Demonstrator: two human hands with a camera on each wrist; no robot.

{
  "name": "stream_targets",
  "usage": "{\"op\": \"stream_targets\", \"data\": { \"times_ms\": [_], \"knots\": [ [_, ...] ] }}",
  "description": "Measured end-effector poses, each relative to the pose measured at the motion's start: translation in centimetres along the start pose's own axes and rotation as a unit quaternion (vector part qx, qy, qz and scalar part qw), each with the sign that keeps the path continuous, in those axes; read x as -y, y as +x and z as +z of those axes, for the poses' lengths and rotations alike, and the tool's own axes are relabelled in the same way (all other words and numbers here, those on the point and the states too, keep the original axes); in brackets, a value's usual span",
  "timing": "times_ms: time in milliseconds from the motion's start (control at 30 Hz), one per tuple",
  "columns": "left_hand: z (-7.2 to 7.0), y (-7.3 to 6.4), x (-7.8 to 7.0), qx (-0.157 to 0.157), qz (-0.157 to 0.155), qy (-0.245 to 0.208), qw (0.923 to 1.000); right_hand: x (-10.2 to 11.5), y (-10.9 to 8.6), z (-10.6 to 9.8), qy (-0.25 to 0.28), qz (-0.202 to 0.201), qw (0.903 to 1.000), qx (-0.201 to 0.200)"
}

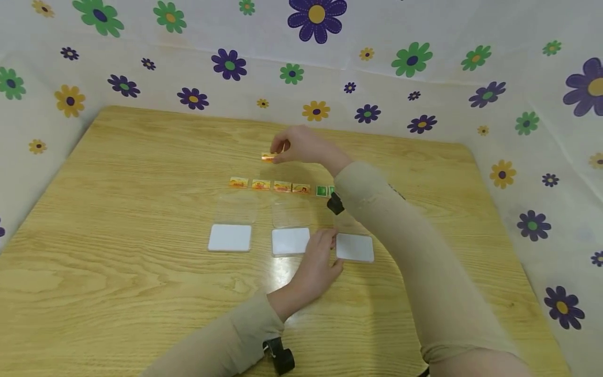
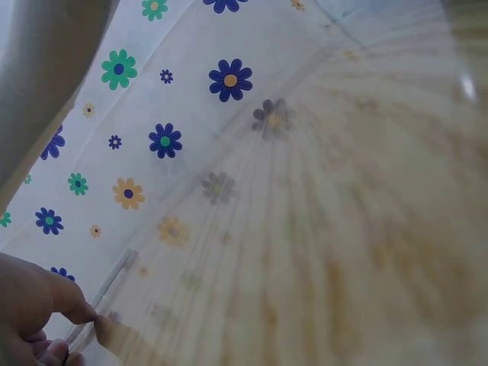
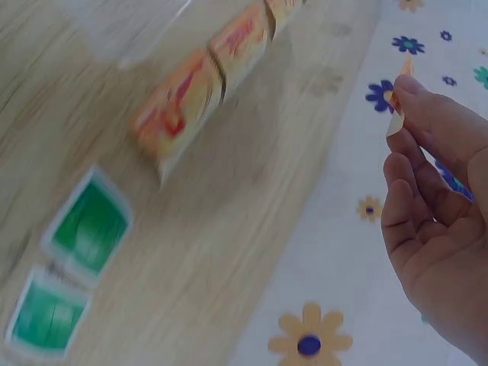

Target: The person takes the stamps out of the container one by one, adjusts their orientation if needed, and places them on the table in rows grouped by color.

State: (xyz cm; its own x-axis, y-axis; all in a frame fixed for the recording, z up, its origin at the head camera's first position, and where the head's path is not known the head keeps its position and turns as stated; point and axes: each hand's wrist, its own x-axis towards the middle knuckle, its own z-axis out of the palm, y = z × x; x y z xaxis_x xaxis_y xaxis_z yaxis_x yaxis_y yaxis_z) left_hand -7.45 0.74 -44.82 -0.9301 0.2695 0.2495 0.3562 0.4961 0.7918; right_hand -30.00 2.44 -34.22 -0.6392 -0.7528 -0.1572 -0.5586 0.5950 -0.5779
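My right hand [image 1: 303, 145] is raised over the far part of the table and pinches a small orange-and-yellow sticker [image 1: 267, 157] between thumb and fingertips. Seen from the right wrist, its pale lower edge [image 3: 395, 124] curls. Several similar printed stickers [image 1: 282, 186] lie in a row below that hand. Two green pieces with white borders [image 3: 88, 227] continue the row, partly behind the right sleeve in the head view. Thumb and fingers of my left hand [image 1: 317, 264] grip the left edge of the rightmost clear plastic case [image 1: 355, 247], which has a white face.
Two more white-faced clear cases, a middle one [image 1: 290, 241] and a left one [image 1: 230, 237], lie in line with it. Faint transparent flaps [image 1: 235, 209] spread behind them. A flower-printed cloth [image 1: 264, 31] borders the wooden table [image 1: 118, 183] at the back and sides.
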Motion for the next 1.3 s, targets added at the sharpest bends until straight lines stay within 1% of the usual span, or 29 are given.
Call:
{"op": "stream_targets", "data": {
  "times_ms": [100,167,333,433,533,633,700,767,833,900,933,1033,1200,1233,1300],
  "knots": [
    [0.0,-0.1,0.0,-0.001,0.002,0.006,1.0000,0.9,1.9,1.0,-0.003,-0.010,0.9999,0.008],
    [-0.1,-0.1,-0.1,0.005,-0.004,0.007,1.0000,1.5,3.0,1.5,-0.010,-0.022,0.9997,0.008],
    [-0.2,-0.1,-0.2,0.018,-0.026,0.006,0.9995,3.1,5.4,2.8,-0.022,-0.032,0.9992,0.010],
    [-0.2,-0.1,0.1,0.016,-0.018,-0.006,0.9997,3.8,6.6,3.8,-0.024,-0.031,0.9992,0.010],
    [-0.1,-0.3,0.3,0.009,0.005,-0.017,0.9998,4.5,7.4,5.1,-0.020,-0.024,0.9994,0.011],
    [-0.1,-0.4,0.3,0.011,0.019,-0.022,0.9995,5.0,7.7,6.3,-0.009,-0.016,0.9996,0.022],
    [-0.1,-0.4,0.3,0.019,0.022,-0.028,0.9992,5.3,7.8,6.9,-0.004,-0.008,0.9994,0.034],
    [-0.1,-0.4,0.2,0.022,0.020,-0.036,0.9989,5.4,7.9,7.4,-0.010,-0.009,0.9990,0.043],
    [-0.1,-0.5,0.1,0.019,0.018,-0.033,0.9991,5.5,7.9,7.7,-0.018,-0.009,0.9985,0.052],
    [-0.1,-0.5,0.1,0.012,0.019,-0.029,0.9993,5.6,8.0,7.9,-0.023,-0.014,0.9981,0.055],
    [-0.1,-0.5,0.0,0.009,0.016,-0.036,0.9992,5.6,8.0,8.0,-0.024,-0.014,0.9980,0.057],
    [-0.1,-0.6,0.0,0.004,0.010,-0.034,0.9994,5.8,8.0,8.1,-0.021,-0.014,0.9979,0.059],
    [-0.1,-0.6,0.1,0.008,-0.003,-0.047,0.9988,5.9,7.9,8.2,-0.014,-0.017,0.9984,0.053],
    [-0.1,-0.6,0.1,0.009,-0.002,-0.049,0.9988,5.9,7.9,8.2,-0.013,-0.018,0.9984,0.052],
    [-0.1,-0.6,0.1,0.009,0.010,-0.033,0.9993,5.9,7.7,8.0,-0.010,-0.015,0.9986,0.050]
  ]
}}
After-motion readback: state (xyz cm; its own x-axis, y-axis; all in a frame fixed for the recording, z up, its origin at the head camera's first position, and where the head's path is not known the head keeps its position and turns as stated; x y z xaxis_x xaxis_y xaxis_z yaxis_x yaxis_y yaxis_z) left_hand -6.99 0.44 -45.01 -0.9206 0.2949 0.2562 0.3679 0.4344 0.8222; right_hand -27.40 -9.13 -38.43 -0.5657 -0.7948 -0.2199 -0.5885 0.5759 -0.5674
